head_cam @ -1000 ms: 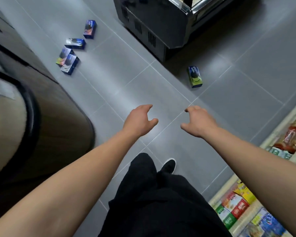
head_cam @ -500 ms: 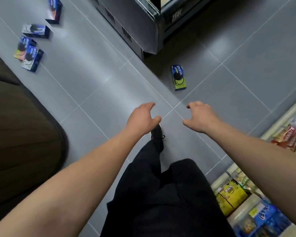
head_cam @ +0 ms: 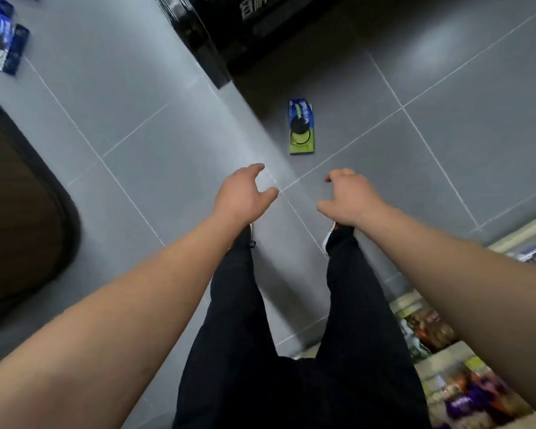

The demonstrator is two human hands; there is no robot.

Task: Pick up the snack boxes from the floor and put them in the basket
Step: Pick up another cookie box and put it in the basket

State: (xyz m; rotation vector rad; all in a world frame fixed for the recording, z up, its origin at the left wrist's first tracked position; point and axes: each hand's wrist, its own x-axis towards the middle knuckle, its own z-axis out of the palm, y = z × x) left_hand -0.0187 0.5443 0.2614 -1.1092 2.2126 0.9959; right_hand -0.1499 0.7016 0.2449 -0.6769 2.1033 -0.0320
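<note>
Approaching the nearest target, I had both hands out front, empty: left hand [head_cam: 243,193] and right hand [head_cam: 348,196] loosely curled, fingers apart, gripping nothing. A blue-and-yellow rectangular cardboard snack box [head_cam: 301,127] lay flat on the grey tiled floor [head_cam: 136,125], just ahead of the hands, near a dark metal cabinet [head_cam: 205,32]. Its long axis ran away from me, blue end far, yellow end near. More blue snack boxes [head_cam: 3,38] sat far left. Basket not seen. Next move, I judged: crouch, reach forward, pinch its long sides.
</note>
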